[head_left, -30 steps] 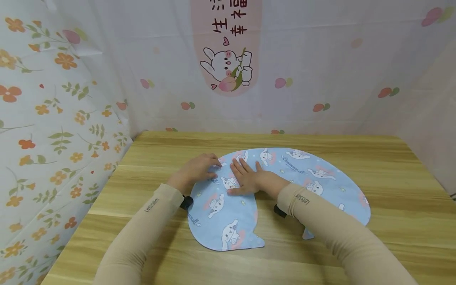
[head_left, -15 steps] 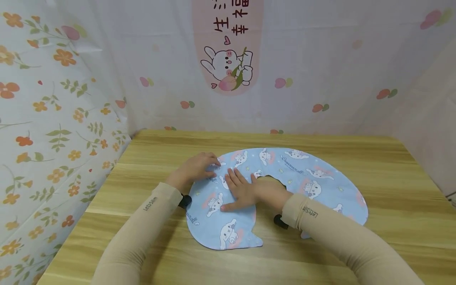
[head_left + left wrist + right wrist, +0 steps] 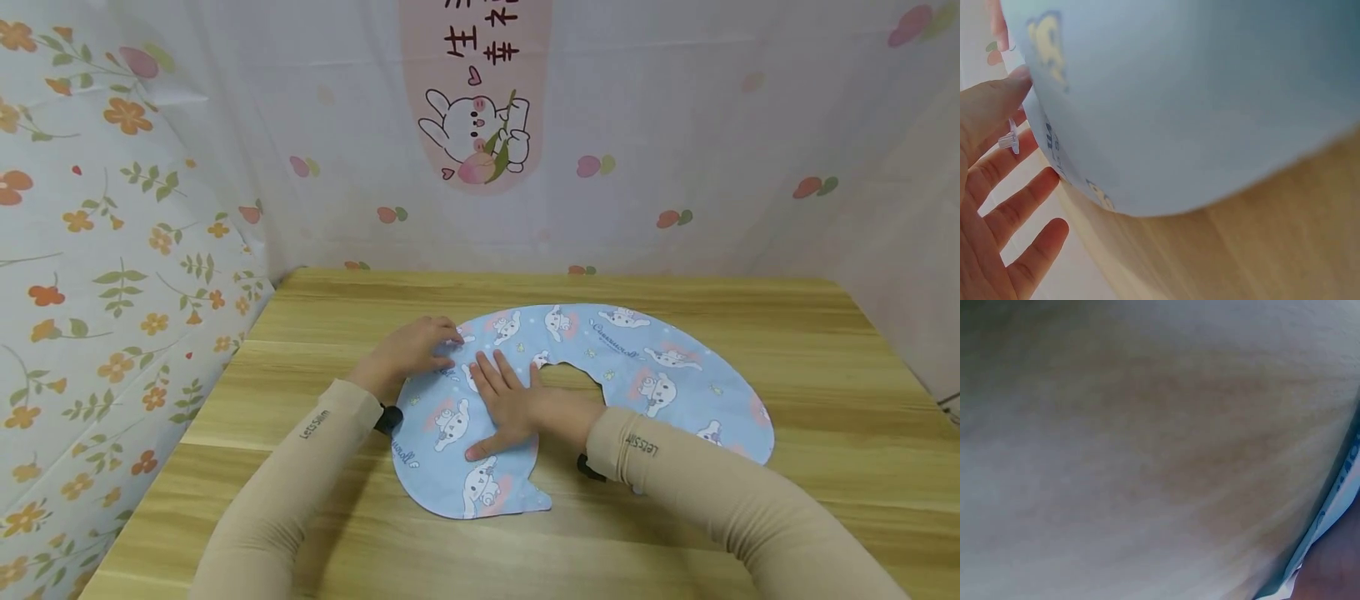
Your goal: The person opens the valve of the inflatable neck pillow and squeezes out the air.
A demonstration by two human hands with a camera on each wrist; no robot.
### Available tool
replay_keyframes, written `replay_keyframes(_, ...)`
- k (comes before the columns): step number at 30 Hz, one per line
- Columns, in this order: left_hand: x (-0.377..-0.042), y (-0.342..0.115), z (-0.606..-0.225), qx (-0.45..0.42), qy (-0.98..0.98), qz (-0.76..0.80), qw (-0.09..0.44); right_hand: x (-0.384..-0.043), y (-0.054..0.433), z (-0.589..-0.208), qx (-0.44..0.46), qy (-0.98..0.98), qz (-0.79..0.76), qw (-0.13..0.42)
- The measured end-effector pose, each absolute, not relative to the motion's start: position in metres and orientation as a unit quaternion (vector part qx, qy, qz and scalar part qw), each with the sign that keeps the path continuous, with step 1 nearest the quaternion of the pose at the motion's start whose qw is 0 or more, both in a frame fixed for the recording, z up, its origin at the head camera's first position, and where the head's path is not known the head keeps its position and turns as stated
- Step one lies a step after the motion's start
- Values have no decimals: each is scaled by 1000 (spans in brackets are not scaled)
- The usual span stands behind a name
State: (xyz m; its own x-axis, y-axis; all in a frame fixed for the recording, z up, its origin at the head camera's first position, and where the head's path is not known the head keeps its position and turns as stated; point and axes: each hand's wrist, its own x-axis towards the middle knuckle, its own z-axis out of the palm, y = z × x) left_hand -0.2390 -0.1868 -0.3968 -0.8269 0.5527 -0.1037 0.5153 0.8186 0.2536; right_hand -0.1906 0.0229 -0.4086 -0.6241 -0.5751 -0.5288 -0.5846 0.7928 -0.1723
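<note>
A light blue U-shaped neck pillow, printed with white cartoon dogs, lies flat on the wooden table in the head view. My right hand presses palm-down on its left arm, fingers spread and straight. At the left outer edge is my left hand, its thumb and bent fingertips touching the fabric. The left wrist view shows this hand with loosely spread fingers along the pillow's rim, beside a small clear plastic valve. The right wrist view holds mostly blurred wood, with a strip of blue pillow at the right.
A white curtain with fruit prints and a bunny drawing hangs behind the table. Another curtain with orange flowers borders the left side. Both forearms wear beige sleeves, with black wrist cameras.
My right hand has slid down the pillow's left arm toward me, uncovering more of the inner cutout. The left hand stays at the edge. The view has shifted slightly.
</note>
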Motion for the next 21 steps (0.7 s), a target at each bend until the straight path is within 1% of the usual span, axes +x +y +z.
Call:
replay_keyframes(4,-233,-189,-396,270,954,76,104,-191,22,-409,-318,903,14,289)
replay_keyframes(7,-225,-193,-393,266,956,59,103,-192,21,-409,-318,901,9,296)
replay_keyframes(11,-209,-199,-388,265,960,42,83,-196,22,-409,-315,899,-15,303)
replay_keyframes(15,-187,-201,-384,266,961,27,72,-202,27,-410,-302,907,-36,292)
replay_keyframes(17,-177,-200,-381,277,956,32,88,-206,30,-408,-299,911,-40,280)
replay_keyframes(21,-163,-194,-381,302,938,64,158,-213,36,-403,-308,910,-42,274)
